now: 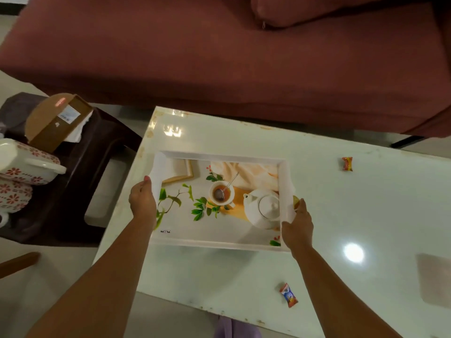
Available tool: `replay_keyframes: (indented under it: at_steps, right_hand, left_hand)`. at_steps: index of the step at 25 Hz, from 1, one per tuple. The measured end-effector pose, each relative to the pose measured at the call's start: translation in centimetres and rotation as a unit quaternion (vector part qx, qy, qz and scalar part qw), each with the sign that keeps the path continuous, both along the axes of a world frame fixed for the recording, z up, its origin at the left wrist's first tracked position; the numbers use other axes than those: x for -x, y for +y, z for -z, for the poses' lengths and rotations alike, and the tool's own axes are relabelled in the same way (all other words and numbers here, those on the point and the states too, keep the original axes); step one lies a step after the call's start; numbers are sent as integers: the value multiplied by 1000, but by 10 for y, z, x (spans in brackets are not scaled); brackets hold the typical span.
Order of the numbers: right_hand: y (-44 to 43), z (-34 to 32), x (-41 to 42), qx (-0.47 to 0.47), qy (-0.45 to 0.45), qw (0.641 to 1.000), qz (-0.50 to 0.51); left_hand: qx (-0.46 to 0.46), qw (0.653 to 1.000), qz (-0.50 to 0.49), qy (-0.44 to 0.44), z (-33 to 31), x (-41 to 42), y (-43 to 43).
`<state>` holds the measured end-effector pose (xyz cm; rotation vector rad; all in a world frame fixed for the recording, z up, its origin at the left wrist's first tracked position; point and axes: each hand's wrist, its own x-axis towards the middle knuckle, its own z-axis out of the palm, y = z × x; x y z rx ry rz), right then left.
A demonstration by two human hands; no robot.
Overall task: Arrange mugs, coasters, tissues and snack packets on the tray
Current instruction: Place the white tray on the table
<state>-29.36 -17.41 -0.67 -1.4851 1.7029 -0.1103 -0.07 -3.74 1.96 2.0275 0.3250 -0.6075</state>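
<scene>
The tray [214, 244] is in the middle of the white table [366, 215], a bit to the left. It has a picture of a teapot and a cup printed on it. Nothing real sits on it yet, so I think the job is only starting.

My left grip [142, 200] holds the tray's left rim, with the thumb on top and the fingers curled round the edge. My right grip [297, 228] holds the right rim the same way, near the near corner. I hold both sides so the tray stays flat and does not tip. There is a shadow under the near edge, so I think the tray is a little above the table, but I cannot be sure.

A small yellow thing [296, 201] peeks out just beside my right thumb. I cannot tell what it is.

Two snack packets lie loose on the table. One snack packet [347, 164] is far and to the right, well apart from the tray. The other snack packet [288, 295] is near me, by the table's near edge.

On the left is a dark stool [80, 191]. On it are mugs [24, 167] with red flowers and a brown tissue box [56, 120] with white tissue poking out. Those are close by, so I can reach them next.

A red-brown sofa [219, 57] is on the far side.
</scene>
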Motion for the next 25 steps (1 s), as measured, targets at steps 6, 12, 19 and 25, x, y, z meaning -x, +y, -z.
replay_keyframes:
  at_steps: [6,12,19,25]
  right_hand:
    - [5,10,12,24,-7,999,24]
    - [10,11,14,20,-7,999,35]
    - [19,9,14,20,1,1000,24]
    - [24,-1,13,0,4,1000,14]
  left_hand:
    - [-15,999,36,-4,22,5,1]
    - [-23,997,70,12,31,-1,-1]
    - [-24,992,121,20,33,-4,-2]
    - [-42,977,195,77,17,-9,1]
